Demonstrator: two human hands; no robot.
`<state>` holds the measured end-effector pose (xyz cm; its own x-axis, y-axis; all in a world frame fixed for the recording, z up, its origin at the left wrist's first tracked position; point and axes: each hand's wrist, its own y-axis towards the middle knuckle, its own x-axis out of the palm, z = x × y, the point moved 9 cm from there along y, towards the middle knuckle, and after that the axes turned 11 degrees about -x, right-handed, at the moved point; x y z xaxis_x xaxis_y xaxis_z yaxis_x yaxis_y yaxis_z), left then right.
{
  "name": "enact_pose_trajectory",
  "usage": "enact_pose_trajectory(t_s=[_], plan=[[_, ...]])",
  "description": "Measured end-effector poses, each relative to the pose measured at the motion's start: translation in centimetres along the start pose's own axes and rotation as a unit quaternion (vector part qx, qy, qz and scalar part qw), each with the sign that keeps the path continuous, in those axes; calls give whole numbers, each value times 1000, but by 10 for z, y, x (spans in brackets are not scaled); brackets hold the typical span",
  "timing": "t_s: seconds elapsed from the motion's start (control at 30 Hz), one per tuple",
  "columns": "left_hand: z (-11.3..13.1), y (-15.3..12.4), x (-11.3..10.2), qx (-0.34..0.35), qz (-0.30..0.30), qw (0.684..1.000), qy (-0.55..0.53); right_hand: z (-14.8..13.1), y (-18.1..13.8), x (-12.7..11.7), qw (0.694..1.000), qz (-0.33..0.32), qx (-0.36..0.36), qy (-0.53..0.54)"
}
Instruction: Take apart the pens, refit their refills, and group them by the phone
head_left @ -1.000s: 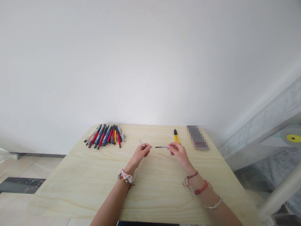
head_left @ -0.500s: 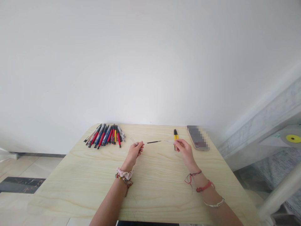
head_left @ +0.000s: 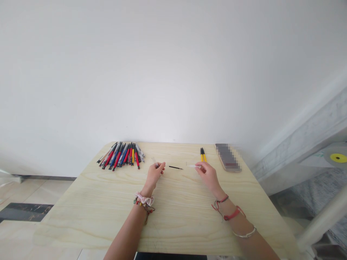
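My left hand [head_left: 156, 171] is closed in a pinch on a pen refill [head_left: 175, 167], whose black ink section and thin tip point right. A clear piece [head_left: 154, 160] sticks up past the same hand's fingers; its kind is hard to make out. On the right, my right hand [head_left: 206, 172] pinches a clear, whitish pen barrel [head_left: 191, 166] that points left toward the refill's tip. A small gap separates the barrel from the refill. Two yellow pens with black ends [head_left: 203, 155] lie just beyond my right hand, their near ends partly hidden by it.
A pile of pens [head_left: 121, 155] in red, blue, yellow and clear lies at the table's back left. A phone [head_left: 226, 156], partly pixelated, rests at the back right. The wooden table [head_left: 173, 213] meets a white wall [head_left: 173, 72].
My right hand has moved slightly left and down with the pen barrel, uncovering more of the yellow pens. The refill's tip has tilted a little downward; my left hand has barely moved.
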<state>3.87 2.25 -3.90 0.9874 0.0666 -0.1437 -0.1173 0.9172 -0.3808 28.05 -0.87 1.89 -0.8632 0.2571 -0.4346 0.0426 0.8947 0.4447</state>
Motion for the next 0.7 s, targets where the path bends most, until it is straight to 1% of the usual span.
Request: enact_pose_trajectory(t_s=[0.1, 0.17, 0.23, 0.33, 0.43, 0.53, 0.6, 0.7], plan=[[4, 0, -2, 28, 23, 998, 57, 9, -1, -3, 1000, 16, 25, 3], [8, -1, -3, 54, 46, 990, 120, 13, -1, -3, 999, 15, 33, -5], [11, -4, -4, 75, 80, 975, 196, 14, -1, -1, 999, -1, 25, -27], [14, -10, -3, 80, 121, 943, 298, 11, -1, 9, 996, -50, -9, -78], [15, -15, 5, 80, 124, 911, 386, 8, -4, 21, 986, -98, -53, -127], [15, -17, 12, 81, 111, 885, 445, 6, -6, 29, 977, -121, -77, -158], [14, -18, 13, 82, 112, 878, 458, 3, -6, 31, 975, -124, -88, -164], [15, -17, 11, 89, 125, 875, 459, -8, -7, 34, 973, -136, -122, -139]])
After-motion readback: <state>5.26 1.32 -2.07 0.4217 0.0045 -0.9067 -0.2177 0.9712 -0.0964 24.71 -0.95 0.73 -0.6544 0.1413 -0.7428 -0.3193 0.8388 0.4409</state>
